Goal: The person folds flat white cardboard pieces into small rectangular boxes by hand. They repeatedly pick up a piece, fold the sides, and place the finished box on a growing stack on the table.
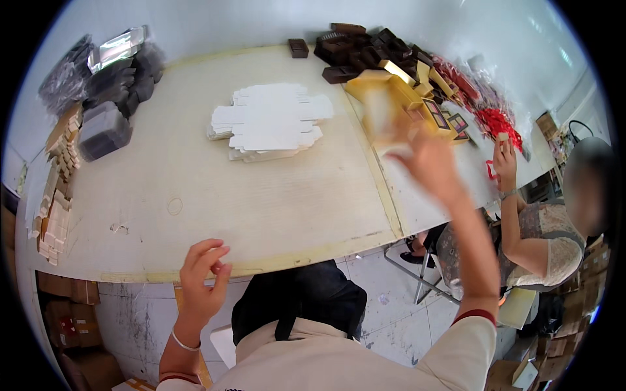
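My left hand (203,277) hovers at the front edge of the table, fingers loosely curled, thumb apart, with nothing in it. Motion smears my right hand (430,163), stretched out to the right; its thumb sticks out, but its fingertips are blurred. Just beyond it is an open gold box (407,91), with a pale blurred patch inside that I cannot make out. A stack of flat white carton blanks (267,120) lies mid-table, touched by neither hand. Beside the gold box are small dark-framed palettes (435,114).
Dark brown plastic trays (349,52) are heaped at the back. Clear plastic sleeves (104,133) and folded white cartons (55,218) line the left side. On the right, a seated co-worker's hand (504,163) holds a small piece near red ribbons (499,124).
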{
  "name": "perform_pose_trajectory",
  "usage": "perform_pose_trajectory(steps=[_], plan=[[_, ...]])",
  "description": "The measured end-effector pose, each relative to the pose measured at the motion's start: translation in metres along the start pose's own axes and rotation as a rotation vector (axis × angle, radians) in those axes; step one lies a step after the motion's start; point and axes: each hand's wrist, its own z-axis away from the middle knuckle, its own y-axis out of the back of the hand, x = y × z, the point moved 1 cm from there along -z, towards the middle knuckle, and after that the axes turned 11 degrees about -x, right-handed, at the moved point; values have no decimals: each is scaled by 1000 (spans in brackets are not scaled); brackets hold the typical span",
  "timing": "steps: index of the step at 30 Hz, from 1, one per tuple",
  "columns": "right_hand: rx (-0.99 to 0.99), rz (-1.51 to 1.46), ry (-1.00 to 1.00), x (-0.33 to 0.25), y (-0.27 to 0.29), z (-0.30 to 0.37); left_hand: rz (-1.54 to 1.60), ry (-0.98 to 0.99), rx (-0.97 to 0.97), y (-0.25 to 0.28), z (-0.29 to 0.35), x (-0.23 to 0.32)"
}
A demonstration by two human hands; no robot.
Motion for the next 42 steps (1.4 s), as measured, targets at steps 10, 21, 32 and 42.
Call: perform_pose_trajectory(steps=[10, 21, 32, 42], plan=[[-61, -215, 331, -71, -108, -98, -53, -217, -135, -11, -53, 2], [281, -428, 456, -58, -63, -94, -351, -284, 118, -4, -62, 15], [42, -796, 284, -135, -72, 84, -249, -174, -312, -42, -21, 19], [19, -461, 364, -144, -82, 87, -331, -169, -324, -54, -22, 9]])
